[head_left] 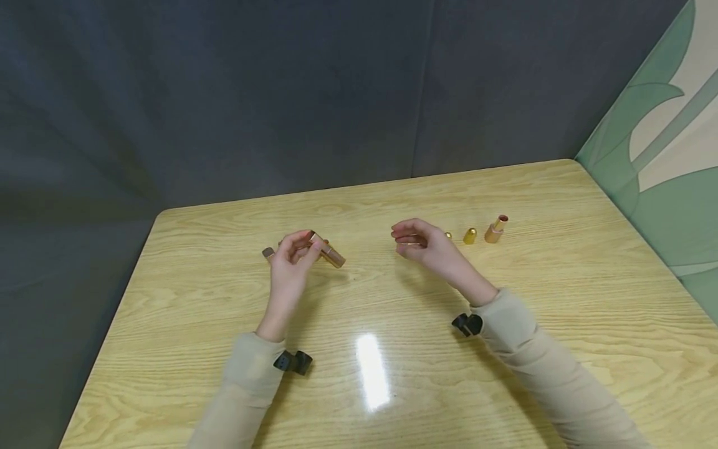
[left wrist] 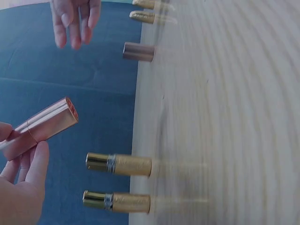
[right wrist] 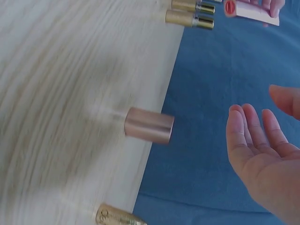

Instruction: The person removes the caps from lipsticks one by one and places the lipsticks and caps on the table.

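In the head view my left hand [head_left: 293, 254] pinches a rose-gold lipstick tube [head_left: 332, 252] between thumb and fingers, tilted above the table. In the left wrist view the lipstick tube [left wrist: 49, 124] shows a seam round its middle and a reddish end. My right hand [head_left: 429, 243], to the right in the head view, holds nothing; the right wrist view shows its fingers [right wrist: 255, 129] loosely extended, the thumb apart. Near that hand a rose-gold cap [right wrist: 149, 124] stands upright on the table; the hand hides it in the head view.
Two gold tubes with shiny tops, one the nearer gold tube [left wrist: 119, 164], stand near the left hand. A brown-topped piece [head_left: 268, 253] shows beside that hand. Rightward are a gold bullet-shaped piece [head_left: 470, 236] and an uncapped lipstick base [head_left: 495, 231]. A dark curtain [head_left: 291, 93] hangs behind the table.
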`<move>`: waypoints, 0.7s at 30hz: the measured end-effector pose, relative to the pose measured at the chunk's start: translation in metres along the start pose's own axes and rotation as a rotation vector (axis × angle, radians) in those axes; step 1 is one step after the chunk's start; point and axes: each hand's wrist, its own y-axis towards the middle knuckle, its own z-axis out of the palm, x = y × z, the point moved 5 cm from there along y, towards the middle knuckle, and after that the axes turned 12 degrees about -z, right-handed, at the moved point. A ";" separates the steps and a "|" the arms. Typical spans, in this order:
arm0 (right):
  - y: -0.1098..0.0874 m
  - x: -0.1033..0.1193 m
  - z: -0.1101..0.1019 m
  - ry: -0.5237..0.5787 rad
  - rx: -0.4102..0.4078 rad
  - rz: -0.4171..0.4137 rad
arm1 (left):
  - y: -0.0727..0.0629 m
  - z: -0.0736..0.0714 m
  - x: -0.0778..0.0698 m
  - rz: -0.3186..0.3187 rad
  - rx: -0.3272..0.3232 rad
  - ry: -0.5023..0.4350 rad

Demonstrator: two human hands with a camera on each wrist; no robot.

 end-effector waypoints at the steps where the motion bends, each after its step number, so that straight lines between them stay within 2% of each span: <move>1: 0.001 -0.001 0.002 -0.004 0.002 -0.005 | 0.000 0.002 0.001 -0.001 0.010 0.000; 6: 0.003 0.000 0.013 -0.001 0.016 -0.030 | -0.001 0.013 0.003 0.004 0.029 0.019; 21: 0.002 0.004 0.036 -0.011 0.104 -0.041 | -0.003 0.038 0.005 -0.004 0.099 -0.030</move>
